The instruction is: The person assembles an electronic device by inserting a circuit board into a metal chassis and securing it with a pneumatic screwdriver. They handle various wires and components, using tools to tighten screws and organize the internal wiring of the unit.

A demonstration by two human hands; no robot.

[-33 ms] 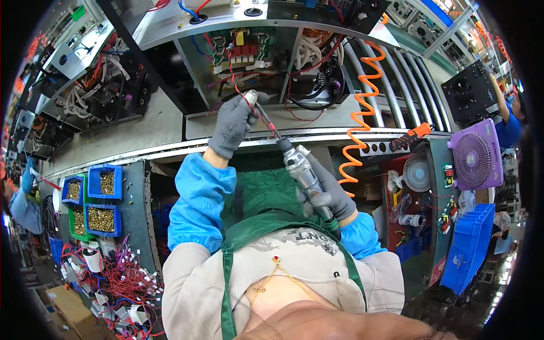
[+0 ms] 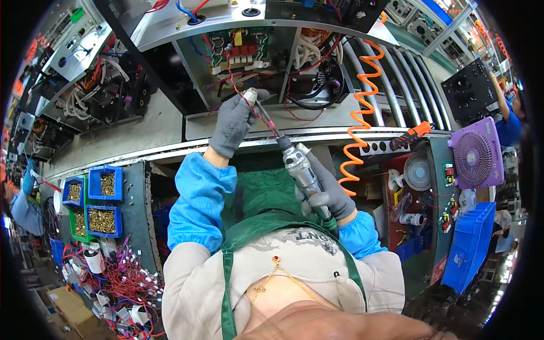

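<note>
"Bins (image 2: 105, 197) of brass-coloured fasteners (image 2: 102, 220) are seen at the left, are they not?"

"They are; below them, red wires (image 2: 130, 275) are heaped in a tangle; further right, the left hand (image 2: 231, 126), gloved in grey, is raised before the open chassis (image 2: 194, 71), its fingers closed narrowly about the far end of a slim shaft (image 2: 268, 123); a thin red lead (image 2: 232, 76) is run down to the same fingertips, though whether it too is pinched cannot be told."

"And the work; how far is it carried?"

"Partway, it is judged; a green circuit board (image 2: 260, 38) and cable bundles are already fitted inside the chassis, while its near side is left uncovered; no fastener can be made out at the shaft's end, so how much is left there cannot be told."

"Further right?"

"The silver powered driver (image 2: 303, 171), from whose nose the shaft is extended, is slanted before the green apron (image 2: 258, 190); its body is firmly wrapped by the right hand (image 2: 336, 197), also gloved; beyond, an orange coiled hose (image 2: 372, 58) is seen, then a purple fan (image 2: 475, 156)."
</note>
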